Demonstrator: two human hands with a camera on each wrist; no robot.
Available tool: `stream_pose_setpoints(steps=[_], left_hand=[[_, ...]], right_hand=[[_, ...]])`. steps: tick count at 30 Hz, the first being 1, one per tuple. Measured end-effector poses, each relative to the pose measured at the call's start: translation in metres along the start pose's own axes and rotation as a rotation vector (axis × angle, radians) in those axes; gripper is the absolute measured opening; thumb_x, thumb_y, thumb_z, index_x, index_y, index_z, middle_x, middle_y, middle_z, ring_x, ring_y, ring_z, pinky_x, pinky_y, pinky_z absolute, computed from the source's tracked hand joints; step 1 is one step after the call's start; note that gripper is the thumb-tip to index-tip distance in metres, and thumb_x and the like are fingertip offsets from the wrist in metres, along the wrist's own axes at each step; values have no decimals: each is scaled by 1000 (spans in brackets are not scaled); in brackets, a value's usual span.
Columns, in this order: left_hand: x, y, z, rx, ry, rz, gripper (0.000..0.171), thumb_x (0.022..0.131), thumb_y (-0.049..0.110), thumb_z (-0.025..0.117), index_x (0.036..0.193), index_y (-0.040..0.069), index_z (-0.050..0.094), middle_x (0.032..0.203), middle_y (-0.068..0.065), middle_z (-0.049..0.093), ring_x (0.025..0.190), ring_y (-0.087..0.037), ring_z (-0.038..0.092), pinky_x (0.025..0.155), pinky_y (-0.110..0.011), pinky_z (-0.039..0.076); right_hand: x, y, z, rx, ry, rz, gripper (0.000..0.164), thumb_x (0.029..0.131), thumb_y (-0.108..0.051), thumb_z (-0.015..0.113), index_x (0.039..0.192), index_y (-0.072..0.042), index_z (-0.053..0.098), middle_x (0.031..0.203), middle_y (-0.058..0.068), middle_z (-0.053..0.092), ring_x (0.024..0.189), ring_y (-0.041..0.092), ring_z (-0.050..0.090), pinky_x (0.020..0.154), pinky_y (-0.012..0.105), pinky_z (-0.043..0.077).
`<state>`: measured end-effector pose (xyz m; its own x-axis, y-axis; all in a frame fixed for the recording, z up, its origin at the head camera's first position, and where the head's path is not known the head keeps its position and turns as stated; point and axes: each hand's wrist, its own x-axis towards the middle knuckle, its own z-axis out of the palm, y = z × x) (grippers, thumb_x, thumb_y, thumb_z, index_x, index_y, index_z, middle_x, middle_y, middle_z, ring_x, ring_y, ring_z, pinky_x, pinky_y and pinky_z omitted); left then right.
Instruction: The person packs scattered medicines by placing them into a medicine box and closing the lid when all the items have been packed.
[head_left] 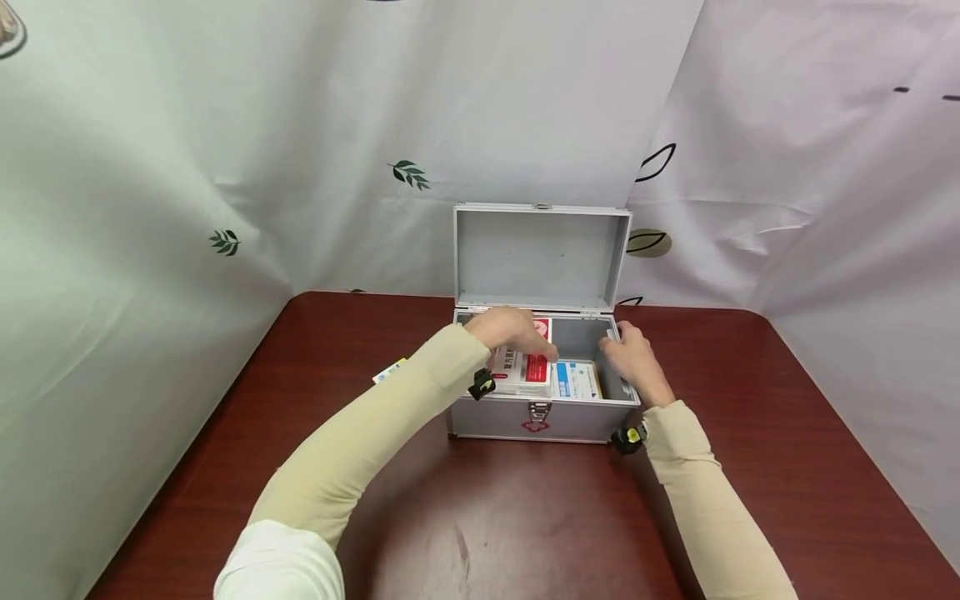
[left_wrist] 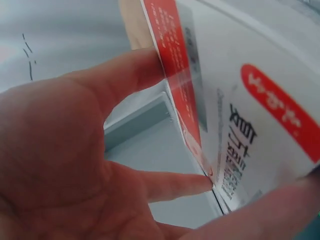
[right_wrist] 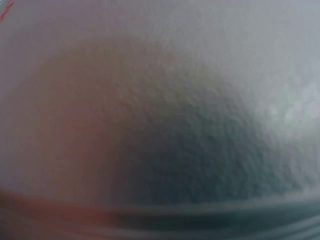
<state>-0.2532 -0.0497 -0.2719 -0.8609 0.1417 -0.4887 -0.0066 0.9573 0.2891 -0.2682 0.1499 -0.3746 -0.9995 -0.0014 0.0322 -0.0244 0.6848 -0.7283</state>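
A silver metal case (head_left: 495, 423) stands on the table with its lid (head_left: 542, 254) raised. My left hand (head_left: 516, 327) reaches over its left half and holds a white and red medicine box (head_left: 537, 368). In the left wrist view, fingertips meet one edge of this medicine box (left_wrist: 240, 125) while the thumb lies along its lower side. At the case's right wall, my right hand (head_left: 633, 364) grips the rim, thumb toward the inside. The right wrist view is filled by the grey, textured case surface (right_wrist: 200, 140); no fingers appear there.
A white and blue box (head_left: 576, 380) lies inside the case, right of the red one. Left of the case, a small white and yellow item (head_left: 387, 371) is partly covered by my left sleeve. A pale curtain (head_left: 337, 125) hangs behind the dark red table (head_left: 337, 467).
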Motion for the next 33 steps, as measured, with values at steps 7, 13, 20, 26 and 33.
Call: stream_pose_setpoints(steps=[7, 13, 20, 26, 33], left_hand=[[15, 4, 8, 22, -16, 28, 83, 60, 56, 61, 128, 20, 30, 118, -8, 39, 83, -24, 47, 47, -34, 44], [26, 6, 14, 116, -31, 16, 82, 58, 58, 61, 125, 18, 36, 117, -8, 41, 92, -23, 44, 58, -35, 42], [34, 7, 16, 167, -71, -15, 84, 55, 61, 61, 124, 17, 39, 118, -7, 40, 94, -22, 43, 60, -37, 42], [40, 8, 18, 219, -66, -23, 87, 54, 63, 60, 123, 14, 40, 120, -8, 39, 97, -23, 42, 68, -37, 41], [45, 9, 25, 238, -78, -42, 85, 55, 60, 61, 120, 10, 41, 117, -6, 42, 95, -20, 44, 71, -34, 41]], right_hand=[[0, 1, 1, -2, 3, 2, 41, 81, -20, 42, 114, 4, 37, 99, 20, 50, 83, 29, 47, 66, 40, 40], [0, 0, 0, 2, 15, 6, 40, 81, -19, 42, 113, 3, 38, 99, 20, 50, 82, 29, 47, 67, 41, 39], [1, -1, 1, 0, 30, -5, 37, 79, -18, 43, 110, 3, 41, 96, 19, 51, 80, 28, 47, 66, 39, 39], [1, -1, 0, 3, 17, 3, 39, 81, -17, 43, 114, 3, 38, 100, 20, 50, 83, 28, 47, 67, 40, 39], [-2, -1, 0, 22, 7, 16, 41, 81, -19, 42, 115, 3, 37, 104, 21, 48, 87, 29, 46, 69, 42, 39]])
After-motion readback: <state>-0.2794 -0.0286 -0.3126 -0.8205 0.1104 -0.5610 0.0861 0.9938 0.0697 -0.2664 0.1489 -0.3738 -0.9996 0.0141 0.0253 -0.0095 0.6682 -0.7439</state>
